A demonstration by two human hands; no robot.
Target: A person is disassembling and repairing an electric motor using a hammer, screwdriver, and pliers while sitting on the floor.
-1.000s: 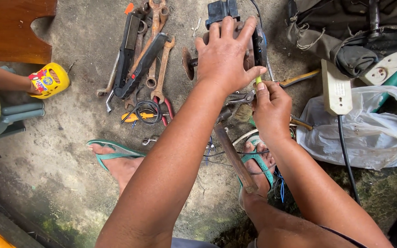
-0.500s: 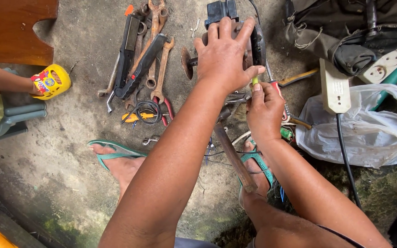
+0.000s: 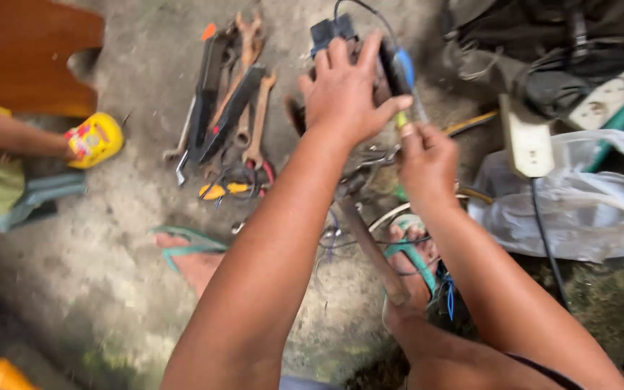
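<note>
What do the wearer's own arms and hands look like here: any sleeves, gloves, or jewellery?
Both arms are bare from wrist to past the elbow, with no sleeves in view. The left hand and right hand wear no gloves, and no rings, watch or bracelet show. The fingers are uncovered, with short nails.

rough grey concrete floor (image 3: 131, 238) in daylight; a brown wooden board (image 3: 30, 58) lies top left.
</note>
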